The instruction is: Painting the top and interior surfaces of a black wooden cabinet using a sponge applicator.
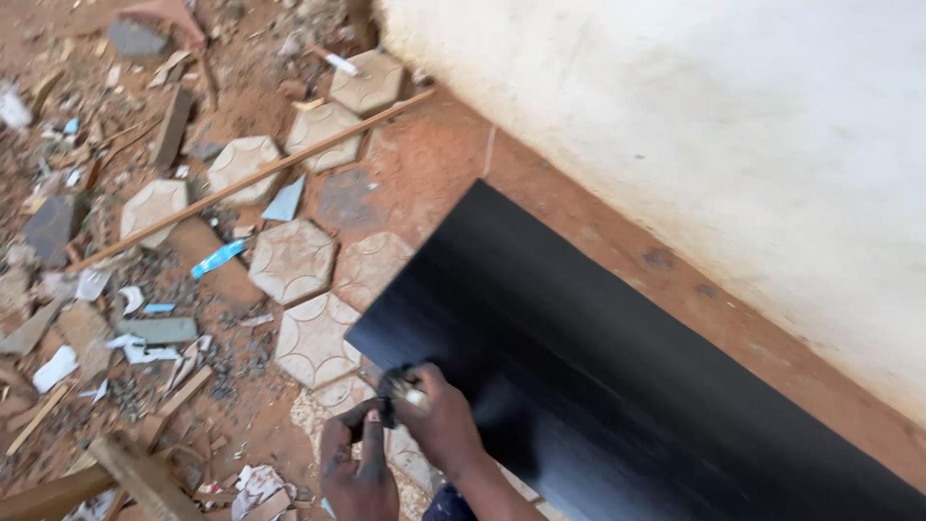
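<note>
A long black board (598, 367) lies flat on the ground beside a white wall, its near corner toward me. My right hand (439, 415) rests on the board's left edge, shut on a small dark pad or cloth (397, 389) with a pale tip showing. My left hand (357, 463) sits just left of it, off the board, fingers curled and touching the same dark item. Which hand bears most of it is hard to tell through the blur.
Hexagonal concrete pavers (294, 259) line the red earth left of the board. A thin wooden stick (251, 178) lies across them. Wood scraps, paper bits and rubble (116, 328) cover the ground at left. The white wall (694, 125) rises at right.
</note>
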